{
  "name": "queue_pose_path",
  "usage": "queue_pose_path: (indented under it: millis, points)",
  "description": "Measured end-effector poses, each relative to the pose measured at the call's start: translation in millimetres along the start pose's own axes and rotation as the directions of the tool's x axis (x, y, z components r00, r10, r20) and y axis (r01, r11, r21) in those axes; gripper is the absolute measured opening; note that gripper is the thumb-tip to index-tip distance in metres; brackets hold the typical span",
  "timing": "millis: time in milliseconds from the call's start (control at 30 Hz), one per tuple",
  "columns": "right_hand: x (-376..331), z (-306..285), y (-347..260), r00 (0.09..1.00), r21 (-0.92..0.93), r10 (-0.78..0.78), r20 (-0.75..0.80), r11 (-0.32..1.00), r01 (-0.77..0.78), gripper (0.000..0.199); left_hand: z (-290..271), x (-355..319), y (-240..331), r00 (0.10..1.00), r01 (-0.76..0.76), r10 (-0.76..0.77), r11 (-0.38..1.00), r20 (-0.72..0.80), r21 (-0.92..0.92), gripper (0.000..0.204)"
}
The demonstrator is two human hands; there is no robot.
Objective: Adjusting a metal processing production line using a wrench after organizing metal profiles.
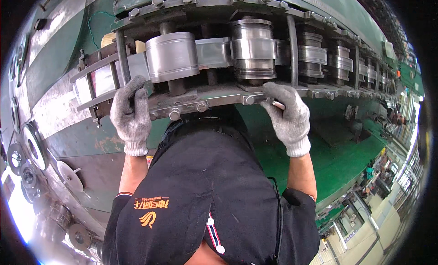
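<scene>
A green roll-forming machine carries a row of shiny steel rollers point(171, 55) point(252, 48) between bolted steel frame rails point(214, 97). A flat metal strip point(212, 51) runs through the rollers. My left hand point(131, 114), in a grey knit glove, curls over the lower rail's left end beside a vertical rod point(122, 55). My right hand point(288, 116), gloved the same, grips the same rail's edge next to a bolt point(248, 100). A small shiny metal piece point(277, 104) shows at its fingers; what it is I cannot tell. My black shirt fills the lower middle.
Loose roller discs point(33, 146) point(70, 176) lie at the left by the machine's base. Further roller stands point(340, 59) run off to the right. Below the rail is a green machine bed point(337, 151), and a factory hall lies at the far right.
</scene>
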State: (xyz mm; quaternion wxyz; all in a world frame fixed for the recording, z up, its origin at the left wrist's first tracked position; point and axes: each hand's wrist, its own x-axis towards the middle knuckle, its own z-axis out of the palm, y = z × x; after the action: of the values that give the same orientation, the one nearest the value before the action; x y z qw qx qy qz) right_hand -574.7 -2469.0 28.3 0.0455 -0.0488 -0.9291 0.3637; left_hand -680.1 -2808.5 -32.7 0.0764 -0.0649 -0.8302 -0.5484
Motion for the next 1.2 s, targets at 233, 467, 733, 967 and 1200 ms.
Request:
queue_pose_path:
  millis: [233,467,733,967,1200]
  points:
    - [6,-13,1,0.998,-0.009,0.037,0.046,0.999,-0.037,0.048,-2,0,1,1.000,0.012,-0.012,1.000,0.000,-0.010,0.021]
    - [6,-16,-6,0.997,-0.105,-0.035,0.074,0.994,0.043,0.046,1,0,0,1.000,-0.012,0.013,1.000,-0.013,0.026,0.021]
    - [2,-6,-1,0.993,-0.080,-0.115,-0.001,0.990,0.115,0.035,-3,6,5,0.992,-0.110,0.113,0.992,-0.051,0.055,0.021]
    - [8,-28,-7,0.982,-0.004,0.107,0.156,0.994,-0.108,0.045,5,6,6,0.996,-0.082,0.082,0.996,-0.031,-0.032,0.019]
    - [8,-72,-18,0.714,0.275,0.598,0.363,0.664,-0.696,0.033,2,-7,-9,0.996,0.082,-0.085,0.993,-0.034,-0.085,0.024]
